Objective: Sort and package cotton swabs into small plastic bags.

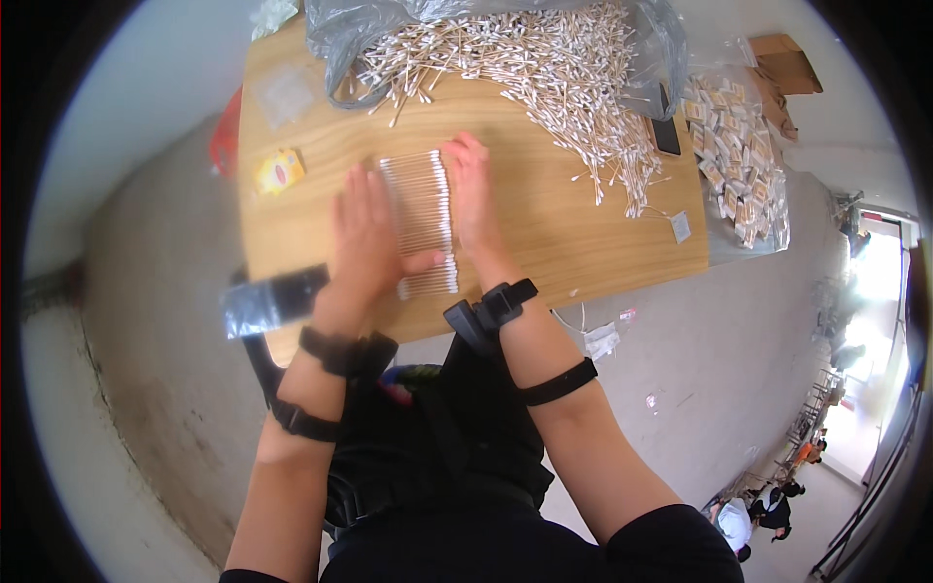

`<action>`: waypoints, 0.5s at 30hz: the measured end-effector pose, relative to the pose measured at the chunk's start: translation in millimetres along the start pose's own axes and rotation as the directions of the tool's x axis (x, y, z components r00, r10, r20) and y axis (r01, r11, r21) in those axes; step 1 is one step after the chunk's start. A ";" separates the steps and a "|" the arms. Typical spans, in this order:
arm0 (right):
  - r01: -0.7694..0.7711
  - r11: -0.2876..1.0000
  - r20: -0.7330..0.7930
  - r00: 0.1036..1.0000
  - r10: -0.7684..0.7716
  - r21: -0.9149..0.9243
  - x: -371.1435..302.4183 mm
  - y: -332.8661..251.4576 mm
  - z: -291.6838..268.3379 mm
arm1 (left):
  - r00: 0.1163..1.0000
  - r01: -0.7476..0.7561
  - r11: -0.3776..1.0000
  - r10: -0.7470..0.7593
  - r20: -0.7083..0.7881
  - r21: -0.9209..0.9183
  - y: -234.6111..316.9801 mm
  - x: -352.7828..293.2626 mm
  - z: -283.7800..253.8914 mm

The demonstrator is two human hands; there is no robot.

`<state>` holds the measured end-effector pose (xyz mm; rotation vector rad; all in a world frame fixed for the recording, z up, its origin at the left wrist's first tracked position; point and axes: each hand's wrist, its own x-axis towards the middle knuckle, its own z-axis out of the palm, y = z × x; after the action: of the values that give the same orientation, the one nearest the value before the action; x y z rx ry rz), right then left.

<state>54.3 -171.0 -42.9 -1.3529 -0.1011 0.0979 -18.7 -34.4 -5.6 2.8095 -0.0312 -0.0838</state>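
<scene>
A neat row of cotton swabs (420, 209) lies side by side on the wooden table (544, 228), their white tips lined up along both edges. Flat along the left ends of the row rests my left hand (367, 233), slightly blurred, its fingers stretched forward and its thumb reaching across the near swabs. My right hand (472, 189) stands on edge beside the right ends, fingers loosely bent near the far corner, with nothing visible in them. Beyond both hands, a large loose heap of cotton swabs (544, 63) spills out of a grey plastic bag (340, 58).
A yellow packet (280, 171) and a clear plastic sheet (284, 95) lie at left. A dark phone (666, 134) sits by the heap. Right of the table, a clear bag (743, 160) holds many small boxes. A plastic pouch (262, 306) overhangs the near left edge.
</scene>
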 end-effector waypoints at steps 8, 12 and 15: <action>0.003 0.988 -0.175 0.984 0.024 0.154 -48.6 -18.5 -2.4 | 0.991 -0.135 0.990 0.136 -0.021 0.029 34.0 -43.4 2.4; 0.005 0.994 -0.154 0.988 0.012 0.109 -53.4 -16.1 -2.3 | 0.988 -0.153 0.987 0.154 -0.022 0.045 31.3 -38.5 16.9; 0.011 0.994 -0.150 0.989 0.005 0.105 -53.9 -15.7 -4.5 | 0.990 -0.143 0.989 0.143 -0.004 0.049 33.1 -36.5 15.1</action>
<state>1.6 -185.6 -29.4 -1.2498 0.0281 -0.0014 -56.5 -69.5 -7.1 2.8457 -0.2353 -0.0386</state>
